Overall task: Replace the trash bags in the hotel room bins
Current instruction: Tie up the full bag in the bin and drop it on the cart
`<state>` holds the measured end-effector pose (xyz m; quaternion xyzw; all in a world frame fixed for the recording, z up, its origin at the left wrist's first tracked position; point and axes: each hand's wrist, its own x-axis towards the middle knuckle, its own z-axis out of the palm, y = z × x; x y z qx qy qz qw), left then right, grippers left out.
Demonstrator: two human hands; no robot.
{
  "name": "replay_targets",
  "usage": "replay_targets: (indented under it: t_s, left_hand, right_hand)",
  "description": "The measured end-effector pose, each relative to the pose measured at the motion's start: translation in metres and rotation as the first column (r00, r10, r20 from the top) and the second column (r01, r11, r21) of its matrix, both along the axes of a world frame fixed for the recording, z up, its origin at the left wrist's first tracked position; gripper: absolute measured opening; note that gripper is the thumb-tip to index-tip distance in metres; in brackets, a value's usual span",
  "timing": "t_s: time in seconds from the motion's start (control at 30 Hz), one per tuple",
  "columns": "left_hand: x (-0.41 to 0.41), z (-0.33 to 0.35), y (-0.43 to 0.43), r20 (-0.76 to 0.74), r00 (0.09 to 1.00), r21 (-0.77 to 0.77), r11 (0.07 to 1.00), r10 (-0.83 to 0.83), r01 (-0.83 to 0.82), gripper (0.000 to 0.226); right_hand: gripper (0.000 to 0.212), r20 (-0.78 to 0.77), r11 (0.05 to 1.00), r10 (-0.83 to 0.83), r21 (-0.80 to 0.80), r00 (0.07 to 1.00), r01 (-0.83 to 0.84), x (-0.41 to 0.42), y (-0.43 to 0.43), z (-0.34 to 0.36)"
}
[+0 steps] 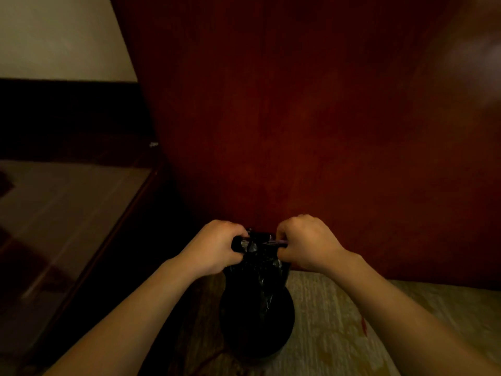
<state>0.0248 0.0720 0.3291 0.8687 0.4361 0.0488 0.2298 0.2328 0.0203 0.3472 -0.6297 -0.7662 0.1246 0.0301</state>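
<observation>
Black trash bag point(256, 270) rises out of the round black bin point(257, 335), which stands on the pale carpet point(339, 321) just in front of a dark red wooden panel point(298, 118). Its gathered neck is stretched between the left hand point(214, 246) and the right hand point(306, 242), each with fingers curled tight around a bunch of plastic.
</observation>
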Motion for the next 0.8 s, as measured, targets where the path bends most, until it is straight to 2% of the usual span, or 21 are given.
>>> replay_targets:
  t_s: [0.37, 0.5, 0.67, 0.8]
  left_hand:
    - [0.035, 0.263, -0.027, -0.016, 0.987, -0.095, 0.983, -0.162, 0.16, 0.038]
    - [0.055, 0.344, -0.043, -0.031, 0.981, -0.093, 0.977, -0.193, 0.19, 0.038]
    - [0.096, 0.419, -0.072, -0.042, 0.967, -0.076, 0.966, -0.251, 0.248, 0.039]
    - [0.137, 0.45, -0.104, -0.075, 0.95, -0.016, 0.953, -0.303, 0.303, 0.027]
  right_hand:
    - [0.004, 0.014, 0.993, -0.117, -0.023, 0.993, 0.117, 0.034, -0.047, 0.257]
    - [0.011, -0.004, 0.986, -0.16, -0.041, 0.987, 0.159, 0.05, -0.077, 0.34]
    - [0.01, -0.013, 0.972, -0.231, -0.054, 0.973, 0.23, 0.082, -0.121, 0.412]
    - [0.007, 0.023, 0.96, -0.279, -0.012, 0.96, 0.279, 0.113, -0.162, 0.444]
